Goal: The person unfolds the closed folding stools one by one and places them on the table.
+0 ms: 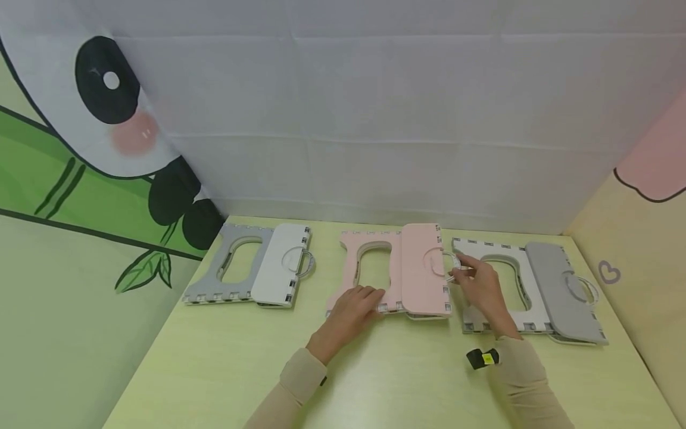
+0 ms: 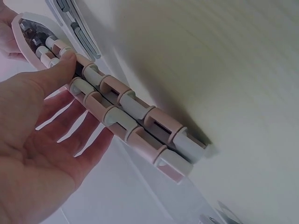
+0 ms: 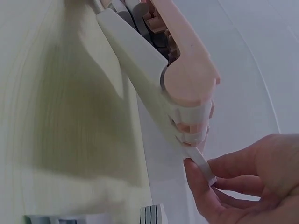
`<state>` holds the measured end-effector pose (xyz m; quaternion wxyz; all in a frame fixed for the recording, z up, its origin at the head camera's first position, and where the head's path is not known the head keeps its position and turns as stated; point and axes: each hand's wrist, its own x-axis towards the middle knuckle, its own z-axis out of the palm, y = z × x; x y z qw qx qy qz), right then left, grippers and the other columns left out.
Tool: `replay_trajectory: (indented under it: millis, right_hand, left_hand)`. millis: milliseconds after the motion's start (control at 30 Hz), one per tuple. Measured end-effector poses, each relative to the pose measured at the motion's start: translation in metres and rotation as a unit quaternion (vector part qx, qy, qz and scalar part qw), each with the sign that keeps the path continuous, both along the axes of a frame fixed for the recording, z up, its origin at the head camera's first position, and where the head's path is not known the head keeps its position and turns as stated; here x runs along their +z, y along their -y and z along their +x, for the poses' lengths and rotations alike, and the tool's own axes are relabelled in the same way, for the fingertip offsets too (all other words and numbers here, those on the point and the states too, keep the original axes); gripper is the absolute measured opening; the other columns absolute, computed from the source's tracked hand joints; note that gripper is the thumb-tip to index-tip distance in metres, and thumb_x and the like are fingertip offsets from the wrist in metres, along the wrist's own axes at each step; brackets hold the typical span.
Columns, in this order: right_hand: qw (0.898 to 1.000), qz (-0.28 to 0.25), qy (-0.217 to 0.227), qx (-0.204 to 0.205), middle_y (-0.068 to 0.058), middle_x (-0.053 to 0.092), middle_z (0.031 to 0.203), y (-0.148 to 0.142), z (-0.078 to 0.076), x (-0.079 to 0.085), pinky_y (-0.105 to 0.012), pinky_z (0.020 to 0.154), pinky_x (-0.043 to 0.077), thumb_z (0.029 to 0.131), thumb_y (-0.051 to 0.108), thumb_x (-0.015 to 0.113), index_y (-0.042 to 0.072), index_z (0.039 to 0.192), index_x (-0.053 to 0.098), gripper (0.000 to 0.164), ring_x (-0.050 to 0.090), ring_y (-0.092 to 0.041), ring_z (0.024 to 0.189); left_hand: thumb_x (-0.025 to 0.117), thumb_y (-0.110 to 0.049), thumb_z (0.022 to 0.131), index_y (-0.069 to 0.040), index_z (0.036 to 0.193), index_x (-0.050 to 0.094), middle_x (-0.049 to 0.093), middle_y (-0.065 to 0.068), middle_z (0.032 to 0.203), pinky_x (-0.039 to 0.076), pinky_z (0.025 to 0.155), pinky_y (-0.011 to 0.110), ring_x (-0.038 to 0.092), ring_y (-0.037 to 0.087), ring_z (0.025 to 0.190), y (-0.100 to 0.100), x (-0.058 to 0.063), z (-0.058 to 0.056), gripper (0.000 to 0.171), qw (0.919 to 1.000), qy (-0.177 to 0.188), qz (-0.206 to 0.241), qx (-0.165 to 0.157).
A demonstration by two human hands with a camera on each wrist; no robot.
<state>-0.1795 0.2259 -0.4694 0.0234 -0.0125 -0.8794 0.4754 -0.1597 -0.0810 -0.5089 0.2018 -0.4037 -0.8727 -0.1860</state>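
Note:
A pink folding stool (image 1: 420, 268), folded flat, lies in the middle of the table in the head view. My left hand (image 1: 355, 307) holds its near edge, and in the left wrist view the thumb (image 2: 65, 67) lies on the hinged edge with the fingers on the far face. My right hand (image 1: 482, 286) pinches the white carry handle (image 3: 202, 165) at the stool's right end between thumb and fingers. In the right wrist view a rounded pink end of the stool (image 3: 191, 77) stands above the handle.
A grey-and-white folded stool (image 1: 281, 265) lies to the left. To the right is a white-and-grey one (image 1: 560, 292), partly behind my right hand. White cloth (image 1: 375, 107) hangs behind the table (image 1: 407, 381); printed panels flank both sides.

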Motion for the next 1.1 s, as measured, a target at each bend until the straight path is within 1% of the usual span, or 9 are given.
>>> replay_trajectory:
  millis: [67,267,400,533,633,800,933,1000,1100]
  right_hand:
    - [1.000,0.004,-0.003,-0.002,-0.028,0.070,0.115,0.000,0.000,0.003,-0.022,0.055,0.044,0.104,0.006,0.059,-0.008,0.148,0.047,0.048,0.072,-0.042,0.098]
    - [1.000,0.012,-0.013,-0.005,-0.028,0.070,0.114,0.000,0.001,0.012,-0.023,0.053,0.043,0.104,0.007,0.060,-0.008,0.146,0.049,0.046,0.073,-0.040,0.096]
    - [1.000,0.015,-0.019,-0.004,-0.027,0.071,0.113,-0.001,0.003,0.019,-0.020,0.057,0.049,0.104,0.008,0.059,-0.008,0.146,0.050,0.045,0.075,-0.035,0.092]
    - [0.999,0.012,-0.032,-0.004,-0.028,0.071,0.112,-0.001,0.003,0.025,-0.019,0.060,0.052,0.104,0.008,0.058,-0.008,0.145,0.051,0.044,0.074,-0.037,0.093]
    - [0.999,0.014,-0.043,-0.003,-0.029,0.071,0.112,0.000,0.003,0.028,-0.020,0.057,0.051,0.104,0.008,0.059,-0.009,0.144,0.051,0.044,0.073,-0.041,0.094]
    - [0.997,0.023,-0.067,-0.007,-0.030,0.071,0.112,-0.001,0.003,0.034,-0.022,0.046,0.041,0.103,0.006,0.061,-0.009,0.142,0.054,0.043,0.072,-0.041,0.092]
    - [0.996,0.018,-0.085,-0.009,-0.032,0.069,0.114,0.000,0.004,0.040,-0.022,0.044,0.038,0.102,0.005,0.063,-0.010,0.140,0.055,0.042,0.072,-0.042,0.091]
    - [0.996,0.019,-0.089,-0.009,-0.033,0.068,0.114,0.000,0.004,0.043,-0.022,0.045,0.038,0.102,0.006,0.063,-0.010,0.140,0.055,0.042,0.073,-0.039,0.089]
    - [0.996,0.022,-0.090,-0.010,-0.032,0.069,0.113,-0.001,0.005,0.046,-0.022,0.045,0.038,0.103,0.008,0.062,-0.010,0.140,0.055,0.042,0.074,-0.018,0.080]
  left_hand:
    - [0.087,-0.016,0.082,-0.002,0.121,0.067,0.071,0.008,0.109,0.057,0.085,0.035,0.067,0.022,0.093,0.000,-0.001,-0.001,0.047,0.9999,-0.007,0.007,-0.004]
    - [0.087,-0.016,0.082,-0.001,0.122,0.066,0.071,0.009,0.109,0.057,0.084,0.035,0.067,0.022,0.094,0.000,-0.005,-0.003,0.047,0.9997,-0.011,0.018,-0.011]
    - [0.086,-0.016,0.083,-0.001,0.123,0.066,0.071,0.009,0.110,0.057,0.083,0.035,0.068,0.022,0.096,-0.001,-0.002,-0.002,0.047,0.9997,-0.010,0.019,-0.014]
    - [0.085,-0.017,0.084,-0.001,0.124,0.067,0.071,0.008,0.111,0.057,0.083,0.034,0.068,0.022,0.097,-0.002,0.003,0.000,0.047,0.9998,-0.011,0.012,-0.009]
    - [0.085,-0.017,0.085,-0.002,0.125,0.067,0.071,0.008,0.112,0.057,0.083,0.033,0.068,0.021,0.098,-0.002,0.005,0.000,0.047,0.9999,-0.011,0.004,-0.001]
    - [0.084,-0.018,0.086,0.000,0.127,0.066,0.071,0.008,0.114,0.057,0.085,0.032,0.068,0.021,0.099,-0.004,0.006,0.000,0.048,0.9999,-0.010,0.003,-0.003]
    - [0.084,-0.020,0.087,0.000,0.127,0.066,0.071,0.008,0.114,0.057,0.087,0.031,0.068,0.021,0.100,-0.006,0.007,-0.001,0.048,0.9999,-0.009,0.005,-0.005]
    - [0.083,-0.020,0.088,0.000,0.127,0.066,0.071,0.008,0.114,0.057,0.087,0.031,0.068,0.021,0.101,-0.007,0.007,-0.001,0.047,1.0000,-0.006,0.006,-0.003]
    - [0.081,-0.022,0.090,-0.001,0.128,0.066,0.071,0.007,0.114,0.057,0.087,0.030,0.069,0.020,0.101,-0.008,0.008,0.000,0.045,1.0000,-0.003,0.005,0.000]
